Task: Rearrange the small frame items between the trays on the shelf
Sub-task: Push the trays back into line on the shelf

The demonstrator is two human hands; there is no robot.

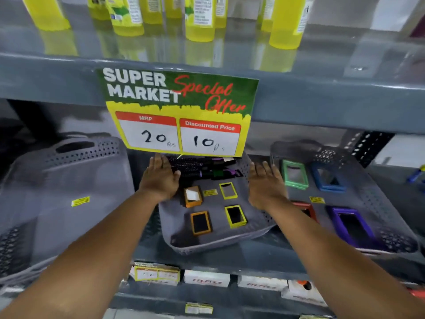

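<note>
- Four small frames are lying flat in the middle tray (213,246), centre of the picture: an orange frame (200,223) and a yellow frame (235,216) nearest, two more behind.
- They are looking light, stiff and thin; pinching one by its raised rim should be working best.
- The left hand (159,178) is spreading open at the tray's left edge, holding nothing.
- The right hand (265,184) is hovering open at the tray's right edge, empty.
- Larger frames are sitting in the right tray (377,199).

4 small frames (200,222), 2 orange and 2 yellow, lie in the middle tray (213,246).
</note>
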